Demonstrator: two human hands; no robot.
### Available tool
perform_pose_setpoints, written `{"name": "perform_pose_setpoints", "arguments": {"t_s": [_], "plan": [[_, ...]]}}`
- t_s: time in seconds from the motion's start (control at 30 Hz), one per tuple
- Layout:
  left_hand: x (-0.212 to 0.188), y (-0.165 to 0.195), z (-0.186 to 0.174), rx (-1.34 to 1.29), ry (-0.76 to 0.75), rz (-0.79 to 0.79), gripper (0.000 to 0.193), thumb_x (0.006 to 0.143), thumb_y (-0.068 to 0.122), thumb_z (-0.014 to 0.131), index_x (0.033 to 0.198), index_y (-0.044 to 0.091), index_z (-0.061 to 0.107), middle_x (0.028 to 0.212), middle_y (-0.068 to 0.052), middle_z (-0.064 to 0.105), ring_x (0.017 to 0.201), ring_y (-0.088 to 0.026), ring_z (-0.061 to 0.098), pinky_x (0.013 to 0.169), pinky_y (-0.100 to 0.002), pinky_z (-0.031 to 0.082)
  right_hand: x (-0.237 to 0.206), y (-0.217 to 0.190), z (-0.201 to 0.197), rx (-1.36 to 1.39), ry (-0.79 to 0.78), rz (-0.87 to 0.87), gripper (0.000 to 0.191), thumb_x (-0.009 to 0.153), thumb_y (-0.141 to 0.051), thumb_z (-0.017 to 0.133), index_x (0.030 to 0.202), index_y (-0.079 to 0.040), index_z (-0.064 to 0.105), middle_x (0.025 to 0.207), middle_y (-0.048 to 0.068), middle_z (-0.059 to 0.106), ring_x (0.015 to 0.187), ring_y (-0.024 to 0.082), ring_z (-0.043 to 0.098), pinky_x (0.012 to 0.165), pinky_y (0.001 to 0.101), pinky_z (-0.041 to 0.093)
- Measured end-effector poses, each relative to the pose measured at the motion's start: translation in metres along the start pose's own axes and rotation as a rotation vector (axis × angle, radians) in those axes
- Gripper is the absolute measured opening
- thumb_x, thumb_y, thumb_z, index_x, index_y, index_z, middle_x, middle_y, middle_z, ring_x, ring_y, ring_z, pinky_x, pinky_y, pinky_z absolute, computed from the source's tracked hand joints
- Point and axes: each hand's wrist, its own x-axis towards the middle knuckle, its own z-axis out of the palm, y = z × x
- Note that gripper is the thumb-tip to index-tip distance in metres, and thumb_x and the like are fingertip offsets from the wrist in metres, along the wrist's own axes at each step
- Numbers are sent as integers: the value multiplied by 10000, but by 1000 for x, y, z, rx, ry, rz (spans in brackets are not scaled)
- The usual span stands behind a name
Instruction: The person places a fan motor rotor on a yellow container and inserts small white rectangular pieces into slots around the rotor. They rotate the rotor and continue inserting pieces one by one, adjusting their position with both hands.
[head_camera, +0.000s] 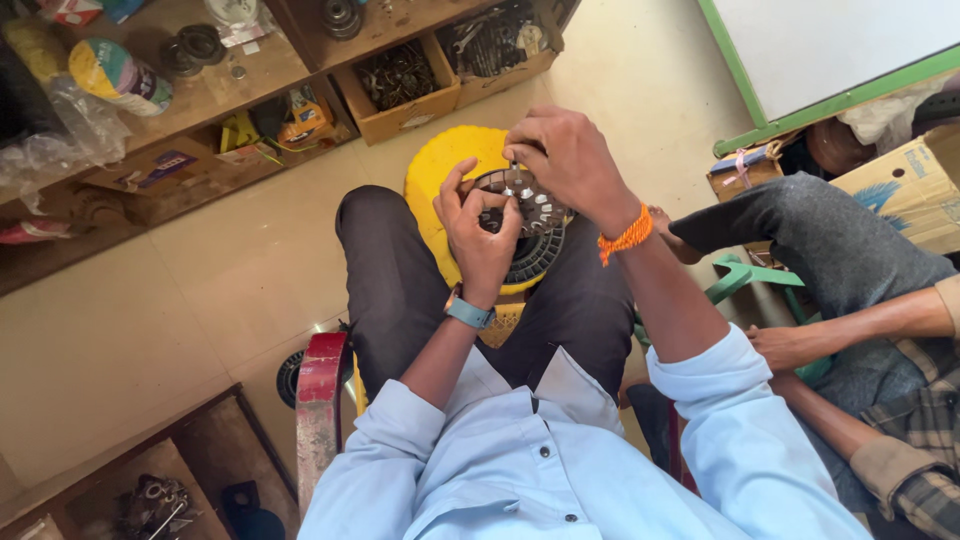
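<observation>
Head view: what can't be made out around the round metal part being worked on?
- Round metal part: its near side is hidden by the left hand, its top by the right hand.
- Small tool: tip only; right hand covers the rest.
- Yellow stool: mostly behind legs and part.

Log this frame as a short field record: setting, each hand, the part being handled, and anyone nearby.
setting: workshop, tiled floor, wooden shelves with parts
left hand: left hand grips the round metal part at its near edge
right hand: right hand on the part's top, fingers pinched around a small item, too small to identify
support: yellow stool beneath the part
nearby: another person's hand at right
</observation>
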Motion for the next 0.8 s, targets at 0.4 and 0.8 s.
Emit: {"name": "perform_pose_setpoints", "arguments": {"t_s": [0.4, 0.8], "plan": [[3, 14, 1, 43, 45, -25, 140, 810, 56, 758, 828, 69, 620, 1263, -70, 685, 1148, -301, 542, 1049, -413, 417, 17, 26, 16, 205, -78, 103, 198, 897, -146, 748, 996, 25, 746, 866, 129, 698, 768, 224, 680, 702, 351, 531], [22, 6, -17, -53, -153, 38, 475, 830, 58, 744, 1264, 75, 553, 1341, -76, 603, 1149, -288, 494, 1025, -384, 436, -5, 86, 30, 110, -106, 211, 156, 885, -135, 743, 987, -23, 777, 870, 128, 738, 748, 173, 685, 706, 333, 541]]}}
